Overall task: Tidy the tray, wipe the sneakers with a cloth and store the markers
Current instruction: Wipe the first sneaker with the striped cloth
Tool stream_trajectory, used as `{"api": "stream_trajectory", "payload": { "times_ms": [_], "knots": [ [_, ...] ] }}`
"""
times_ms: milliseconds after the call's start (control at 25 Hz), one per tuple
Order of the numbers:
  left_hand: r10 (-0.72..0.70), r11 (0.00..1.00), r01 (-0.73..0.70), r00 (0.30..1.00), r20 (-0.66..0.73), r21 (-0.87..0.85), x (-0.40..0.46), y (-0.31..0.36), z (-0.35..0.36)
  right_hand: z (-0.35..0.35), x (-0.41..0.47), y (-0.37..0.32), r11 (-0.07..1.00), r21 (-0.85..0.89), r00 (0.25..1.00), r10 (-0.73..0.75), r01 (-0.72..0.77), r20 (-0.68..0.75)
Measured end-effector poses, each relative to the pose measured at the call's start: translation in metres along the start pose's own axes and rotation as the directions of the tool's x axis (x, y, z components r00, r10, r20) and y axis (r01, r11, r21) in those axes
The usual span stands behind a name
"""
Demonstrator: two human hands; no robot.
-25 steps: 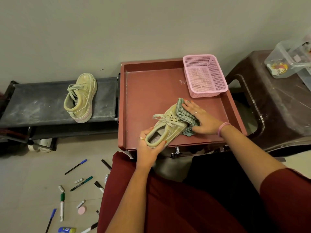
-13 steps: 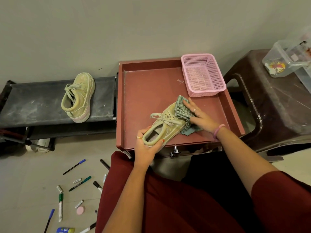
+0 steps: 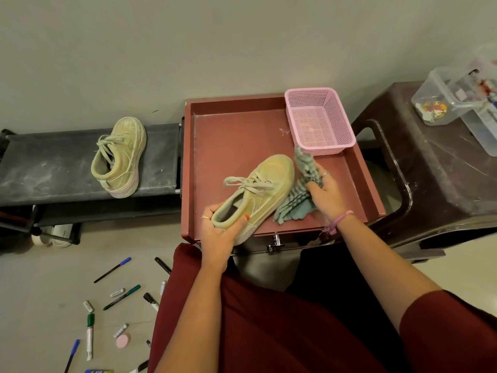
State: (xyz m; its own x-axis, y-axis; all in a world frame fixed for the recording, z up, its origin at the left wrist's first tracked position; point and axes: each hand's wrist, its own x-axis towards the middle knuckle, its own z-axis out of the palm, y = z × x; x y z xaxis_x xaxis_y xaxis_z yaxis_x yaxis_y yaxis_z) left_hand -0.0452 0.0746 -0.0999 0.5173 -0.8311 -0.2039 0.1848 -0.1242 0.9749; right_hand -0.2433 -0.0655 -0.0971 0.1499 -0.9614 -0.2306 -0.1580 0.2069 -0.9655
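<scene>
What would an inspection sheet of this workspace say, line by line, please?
Surface: red tray, dusty marks near the pink basket.
Job's things: one sneaker tilted over the tray; second sneaker on the black rack; cloth beside the toe; markers lie on the floor.
Clutter: pink round piece among the markers.
Grippers: left hand grips the heel; right hand holds the cloth.
Cables: nothing seen.
Surroundings: brown stool with clear boxes; plain wall.
</scene>
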Motion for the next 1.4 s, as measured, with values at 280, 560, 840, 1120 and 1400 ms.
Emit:
{"api": "stream_trajectory", "payload": {
  "times_ms": [280, 560, 840, 1120, 1400],
  "knots": [
    [0.08, 0.994, -0.085, 0.995, 0.063, 0.069, 0.005, 0.003, -0.019, -0.018, 0.003, -0.046, 0.984, -0.162, 0.953, -0.112, 0.068, -0.281],
    [0.208, 0.926, -0.272, 0.946, 0.249, 0.262, 0.004, -0.008, -0.013, 0.033, 0.005, -0.04, 0.361, -0.763, 0.835, -0.093, 0.536, 0.542],
    [0.4, 0.772, -0.501, 0.861, 0.313, 0.391, 0.001, -0.013, -0.009, 0.017, 0.014, -0.042, 0.387, -0.807, 0.893, -0.12, 0.445, 0.434],
    [0.523, 0.585, -0.656, 0.754, 0.396, 0.477, -0.004, -0.019, -0.004, 0.002, 0.014, -0.055, 0.344, -0.804, 0.863, -0.039, 0.486, 0.504],
    [0.539, 0.573, -0.667, 0.745, 0.394, 0.476, -0.005, -0.021, -0.003, 0.023, 0.014, -0.059, 0.346, -0.767, 0.807, 0.043, 0.541, 0.589]
  ]
}}
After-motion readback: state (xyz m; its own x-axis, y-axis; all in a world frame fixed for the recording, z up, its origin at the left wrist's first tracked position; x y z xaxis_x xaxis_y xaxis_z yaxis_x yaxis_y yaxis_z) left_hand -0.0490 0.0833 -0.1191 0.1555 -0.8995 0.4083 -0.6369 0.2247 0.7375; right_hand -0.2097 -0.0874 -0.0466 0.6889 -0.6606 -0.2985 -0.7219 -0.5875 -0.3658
